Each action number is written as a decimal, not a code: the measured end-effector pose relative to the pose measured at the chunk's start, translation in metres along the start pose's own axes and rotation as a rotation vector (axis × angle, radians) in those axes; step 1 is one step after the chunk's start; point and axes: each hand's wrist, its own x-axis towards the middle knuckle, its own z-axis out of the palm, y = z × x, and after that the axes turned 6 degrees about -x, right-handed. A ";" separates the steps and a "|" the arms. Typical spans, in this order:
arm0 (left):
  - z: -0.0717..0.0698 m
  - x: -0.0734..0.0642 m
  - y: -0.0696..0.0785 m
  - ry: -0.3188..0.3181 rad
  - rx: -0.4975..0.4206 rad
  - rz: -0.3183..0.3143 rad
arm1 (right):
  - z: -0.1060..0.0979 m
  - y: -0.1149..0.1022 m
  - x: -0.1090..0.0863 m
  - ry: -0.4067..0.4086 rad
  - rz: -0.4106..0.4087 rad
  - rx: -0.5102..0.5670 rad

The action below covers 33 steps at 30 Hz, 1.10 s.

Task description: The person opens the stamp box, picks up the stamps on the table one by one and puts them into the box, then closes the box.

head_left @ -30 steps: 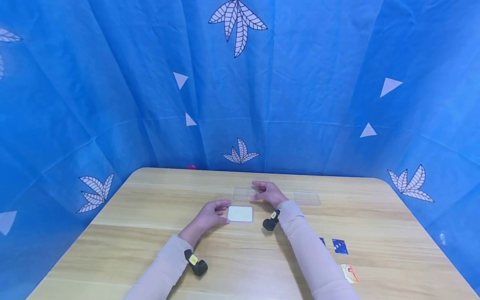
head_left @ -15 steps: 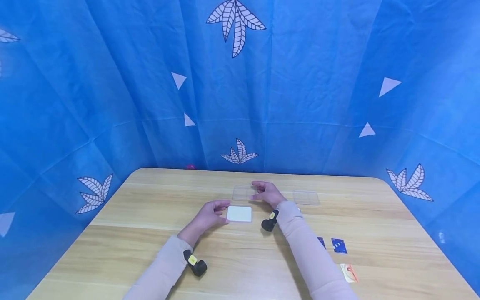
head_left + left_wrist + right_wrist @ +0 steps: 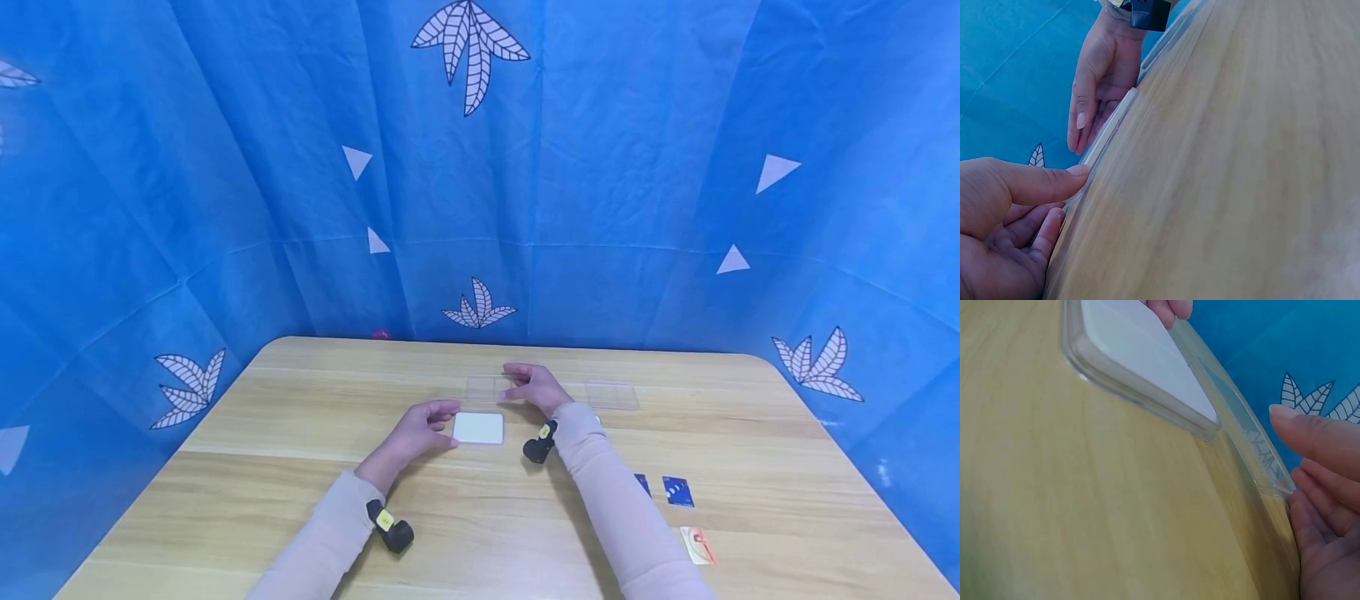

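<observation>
A shallow clear plastic case (image 3: 478,428) with a white face lies on the wooden table in the head view. My left hand (image 3: 423,427) holds its left end, thumb at the near corner and fingers at the far edge. Just behind lies a thin clear plastic lid-like piece (image 3: 482,388). At its right end is my right hand (image 3: 531,387). In the right wrist view, these fingers (image 3: 1309,515) touch the piece's corner while the thumb stands off it.
Another clear flat piece (image 3: 611,395) lies right of my right hand. A blue card (image 3: 678,492), a second blue card (image 3: 642,484) partly behind the sleeve and an orange-white card (image 3: 698,546) lie nearer right. A blue curtain (image 3: 600,167) hangs behind the table.
The clear piece by my right hand was slightly raised at its far edge and now lies flatter. Both hands stay in nearly the same place.
</observation>
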 end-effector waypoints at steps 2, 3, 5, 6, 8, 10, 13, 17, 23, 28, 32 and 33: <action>0.000 0.000 0.000 -0.005 -0.014 0.005 | 0.000 0.000 0.000 0.004 0.014 0.001; 0.000 0.000 0.000 -0.001 -0.015 0.000 | 0.000 -0.001 0.000 0.004 0.016 0.001; 0.000 -0.001 0.001 0.002 -0.014 0.002 | 0.000 -0.001 -0.001 0.001 0.017 0.011; 0.000 -0.001 0.001 0.005 -0.009 0.004 | 0.000 -0.002 -0.001 -0.001 0.018 0.019; -0.001 -0.001 0.002 0.007 -0.001 0.010 | -0.001 -0.002 -0.002 -0.003 0.019 0.034; 0.000 -0.001 0.002 0.009 0.002 0.014 | -0.002 -0.002 -0.003 -0.004 0.017 0.043; 0.000 -0.001 0.003 0.005 0.003 0.010 | -0.005 -0.003 -0.006 0.004 0.026 0.051; 0.000 -0.002 0.004 0.003 0.005 0.001 | -0.010 -0.004 -0.011 0.008 0.036 0.067; -0.001 -0.003 0.004 0.007 0.003 -0.003 | -0.021 -0.005 -0.015 -0.021 0.011 0.044; -0.001 -0.003 0.002 0.001 0.007 -0.010 | -0.031 -0.002 -0.018 -0.039 -0.006 -0.020; -0.001 -0.002 0.001 -0.003 0.004 0.003 | -0.040 -0.001 -0.023 -0.049 -0.012 -0.038; -0.001 -0.002 0.000 -0.004 0.003 0.004 | -0.042 -0.001 -0.024 -0.050 -0.018 -0.051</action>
